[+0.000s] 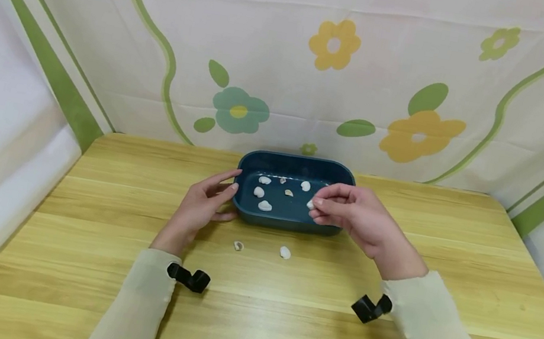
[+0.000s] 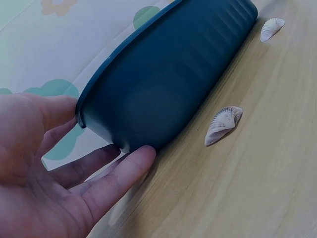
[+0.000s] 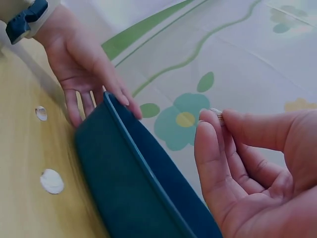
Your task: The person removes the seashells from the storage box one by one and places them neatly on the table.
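Right hand [image 1: 351, 210]: thumb and fingertips pinch a small ribbed shell [image 1: 311, 205]. In the head view the pinched shell appears right of centre, against the right part of the blue basin [image 1: 290, 224]; in the right wrist view it is just above mid-frame, between thumb and fingers.

Left hand [image 1: 197, 208]: grasping nothing; extended fingers rest against the basin's left end. Left wrist view, lower left: one digit at the rim, others low on the wall near the base.

Basin: centre of the head view, upright. Six pale shells or shell pieces lie apart on its floor: four larger white ones, one of them the upper right shell [image 1: 306, 186], plus a tiny piece [image 1: 283, 180] and a tan piece [image 1: 289, 193] between.

Outward, below the basin: a greyish shell [image 1: 238, 245] left and a white shell [image 1: 285, 253] right, on the wood-grain table [image 1: 251, 328]. Upper half of frame: pale cloth [image 1: 273, 32] printed with flowers.
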A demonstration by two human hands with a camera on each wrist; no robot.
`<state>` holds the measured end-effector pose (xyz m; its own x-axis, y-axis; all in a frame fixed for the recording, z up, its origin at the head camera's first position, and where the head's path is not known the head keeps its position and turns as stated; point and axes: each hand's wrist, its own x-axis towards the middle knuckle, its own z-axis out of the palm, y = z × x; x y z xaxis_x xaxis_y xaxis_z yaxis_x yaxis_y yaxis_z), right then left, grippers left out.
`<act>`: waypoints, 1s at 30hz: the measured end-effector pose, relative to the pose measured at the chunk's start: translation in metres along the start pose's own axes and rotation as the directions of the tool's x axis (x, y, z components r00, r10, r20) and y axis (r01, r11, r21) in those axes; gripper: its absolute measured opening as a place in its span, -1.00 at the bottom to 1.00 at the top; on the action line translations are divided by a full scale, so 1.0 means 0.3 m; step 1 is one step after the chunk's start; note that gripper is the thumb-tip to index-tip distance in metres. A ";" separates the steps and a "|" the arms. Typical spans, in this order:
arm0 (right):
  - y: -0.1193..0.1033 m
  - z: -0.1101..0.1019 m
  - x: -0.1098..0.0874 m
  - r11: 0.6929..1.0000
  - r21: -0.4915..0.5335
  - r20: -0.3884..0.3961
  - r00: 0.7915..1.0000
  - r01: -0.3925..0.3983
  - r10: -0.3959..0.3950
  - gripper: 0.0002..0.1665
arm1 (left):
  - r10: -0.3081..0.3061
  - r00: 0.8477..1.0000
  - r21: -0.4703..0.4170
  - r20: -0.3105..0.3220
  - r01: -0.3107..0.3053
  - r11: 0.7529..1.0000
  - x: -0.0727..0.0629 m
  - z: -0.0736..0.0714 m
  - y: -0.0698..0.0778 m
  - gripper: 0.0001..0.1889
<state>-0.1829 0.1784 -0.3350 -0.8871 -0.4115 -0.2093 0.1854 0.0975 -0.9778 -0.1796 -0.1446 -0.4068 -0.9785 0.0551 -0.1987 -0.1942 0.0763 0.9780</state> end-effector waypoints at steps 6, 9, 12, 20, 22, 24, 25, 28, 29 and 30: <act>0.053 -0.017 -0.062 1.000 0.003 -0.017 1.000 0.026 -0.026 -0.92 | 0.010 1.000 -0.006 0.003 -0.010 1.000 0.000 0.001 -0.001 -0.54; 0.078 -0.021 -0.085 1.000 -0.011 -0.023 0.999 0.028 -0.028 -0.93 | 0.009 1.000 -0.008 0.004 -0.009 1.000 0.002 0.001 -0.004 -0.54; 0.100 -0.027 -0.104 0.999 -0.035 -0.029 0.999 0.025 -0.026 -0.90 | 0.008 1.000 -0.007 0.005 -0.008 1.000 0.001 0.000 -0.006 -0.54; 0.162 -0.045 -0.133 0.995 -0.102 -0.045 0.999 -0.018 0.014 -0.76 | 0.001 1.000 -0.003 -0.004 -0.001 1.000 -0.003 0.000 -0.003 -0.54; 0.179 -0.047 -0.136 0.993 -0.112 -0.052 0.998 -0.034 0.028 -0.72 | 0.003 1.000 0.000 -0.003 -0.003 1.000 -0.004 0.000 -0.004 -0.54; 0.197 -0.049 -0.135 0.991 -0.125 -0.061 0.997 -0.055 0.048 -0.70 | 0.005 1.000 0.000 -0.004 -0.005 1.000 -0.003 0.000 -0.005 -0.54; 0.204 -0.050 -0.134 0.989 -0.132 -0.066 0.996 -0.067 0.058 -0.70 | 0.006 1.000 0.001 -0.004 -0.006 1.000 -0.003 0.001 -0.006 -0.54; 0.221 -0.052 -0.131 0.985 -0.145 -0.079 0.993 -0.094 0.083 -0.69 | 0.004 1.000 -0.001 -0.007 -0.004 1.000 -0.003 0.003 -0.005 -0.55; 0.224 -0.052 -0.130 0.984 -0.147 -0.084 0.993 -0.100 0.089 -0.70 | 0.005 1.000 -0.001 -0.007 -0.005 1.000 -0.003 0.003 -0.005 -0.54; 0.227 -0.052 -0.129 0.983 -0.151 -0.088 0.992 -0.106 0.093 -0.70 | 0.004 1.000 -0.004 -0.008 -0.004 1.000 -0.003 0.004 -0.005 -0.55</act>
<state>-0.1426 0.2153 -0.3933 -0.8996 -0.3193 -0.2979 0.2125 0.2760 -0.9374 -0.1784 -0.1437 -0.4080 -0.9798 0.0474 -0.1942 -0.1906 0.0722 0.9790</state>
